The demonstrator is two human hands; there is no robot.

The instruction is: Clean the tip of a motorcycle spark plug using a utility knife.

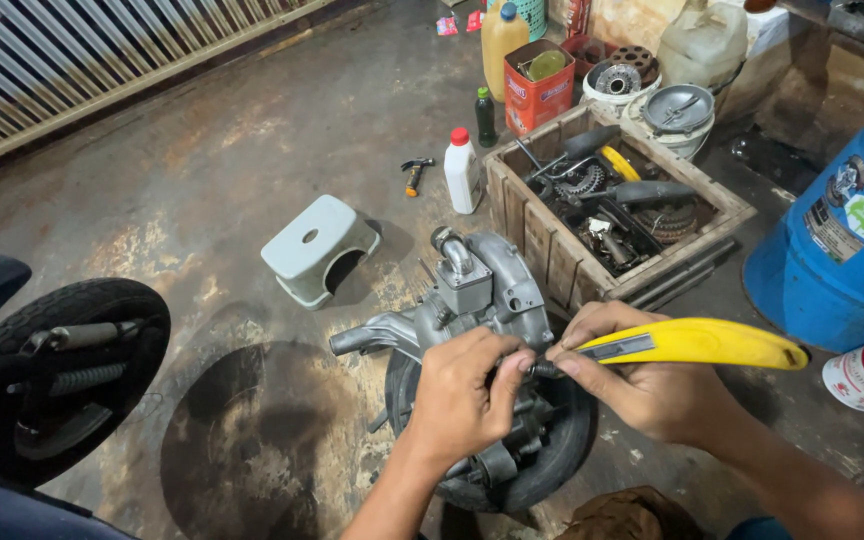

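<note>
Left hand (462, 395) grips the engine (472, 300) atop a tyre (552, 460); right hand (642, 385) holds a yellow-handled tool (697, 343) against it.

Ahead of you: grey stool (309, 247), white bottle (462, 172), wooden crate (532, 235) of parts. Blue drum (837, 270) right, tyre (102, 300) left.

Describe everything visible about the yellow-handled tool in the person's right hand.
The yellow-handled tool has a long, curved, glossy handle that looks like plastic, with a grey metal strip set along its near end. It lies nearly level, its free end pointing right toward the blue drum. The right hand grips its left part, and the working tip is hidden between the fingertips where it meets the grey metal engine unit sitting on a small black tyre. The left hand pinches at the same spot.
</note>
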